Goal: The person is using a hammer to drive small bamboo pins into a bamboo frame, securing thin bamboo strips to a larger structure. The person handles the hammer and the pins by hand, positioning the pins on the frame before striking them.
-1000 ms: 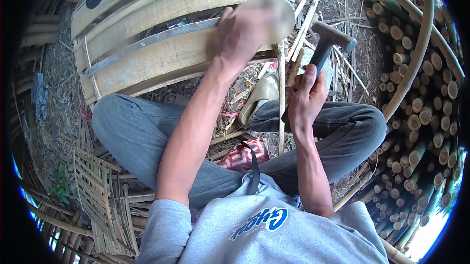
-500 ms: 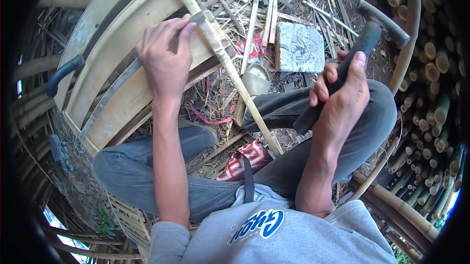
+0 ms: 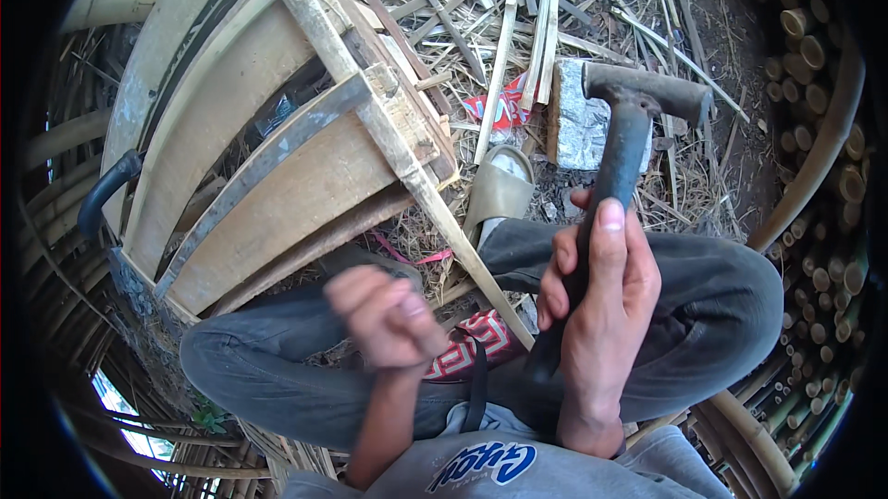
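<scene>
My right hand (image 3: 606, 286) is wrapped round the dark handle of a hammer (image 3: 622, 152), held upright over my right leg with its metal head at the top. My left hand (image 3: 384, 319) hangs over my lap, close to a red and white patterned pouch (image 3: 476, 346). Motion smears its fingers, which look bent; whether they hold anything is hidden. To the left leans a wooden frame (image 3: 287, 194) of curved boards. A long wooden strip (image 3: 444, 212) crosses its end and slants down to my lap. A flat grey metal band (image 3: 268, 161) curves along the boards and meets this strip.
A pale stone block (image 3: 578, 120) lies beyond my sandalled foot (image 3: 501, 186). Bamboo slats (image 3: 504, 46) and a torn red wrapper (image 3: 499, 106) litter the ground. Stacked bamboo poles (image 3: 814, 277) fill the right side. A dark curved handle (image 3: 104, 194) stands out at the frame's left.
My left hand has come off the metal band at the wooden strip and pulled back toward my lap. The hammer, still in my right hand, has shifted left and lower. The view has moved too.
</scene>
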`<state>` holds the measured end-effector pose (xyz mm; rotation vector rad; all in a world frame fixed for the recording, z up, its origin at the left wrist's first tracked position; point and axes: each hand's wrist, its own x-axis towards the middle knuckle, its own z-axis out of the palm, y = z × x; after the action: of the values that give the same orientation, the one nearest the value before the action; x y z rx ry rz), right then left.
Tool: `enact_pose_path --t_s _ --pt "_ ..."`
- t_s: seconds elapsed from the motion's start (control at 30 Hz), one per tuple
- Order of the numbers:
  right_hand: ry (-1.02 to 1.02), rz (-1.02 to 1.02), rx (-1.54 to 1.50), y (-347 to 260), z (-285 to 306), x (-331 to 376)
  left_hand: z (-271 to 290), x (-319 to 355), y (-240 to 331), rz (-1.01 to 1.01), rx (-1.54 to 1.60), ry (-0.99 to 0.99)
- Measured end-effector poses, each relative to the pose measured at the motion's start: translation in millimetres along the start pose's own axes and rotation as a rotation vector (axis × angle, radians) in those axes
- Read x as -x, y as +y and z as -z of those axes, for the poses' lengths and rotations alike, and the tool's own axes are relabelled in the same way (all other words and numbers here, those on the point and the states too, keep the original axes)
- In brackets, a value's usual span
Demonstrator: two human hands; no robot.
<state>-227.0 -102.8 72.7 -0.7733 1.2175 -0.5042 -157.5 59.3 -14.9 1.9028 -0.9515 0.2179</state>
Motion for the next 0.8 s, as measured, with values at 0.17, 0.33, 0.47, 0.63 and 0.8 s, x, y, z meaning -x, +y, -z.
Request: enact_pose_path --t_s 0.17,0.33,0.47,0.63,0.8 --pt "0.085 -0.047 -0.017 -9 -2 3 -76 95 -60 0.701 0.065 -0.549" --pt "0.142 -0.059 -0.027 -11 -1 1 -155 69 -118 0.301 -0.246 -0.793" --pt "0.159 -0.063 0.07 -10 -10 4 -194 80 -167 0.11 -0.542 -0.695" --pt "0.225 -0.076 0.115 -5 -18 -2 -208 64 -172 0.316 -0.447 -0.728" --pt "0.096 -0.143 0.098 -2 -14 -1 -218 51 -200 0.327 -0.361 -0.566"
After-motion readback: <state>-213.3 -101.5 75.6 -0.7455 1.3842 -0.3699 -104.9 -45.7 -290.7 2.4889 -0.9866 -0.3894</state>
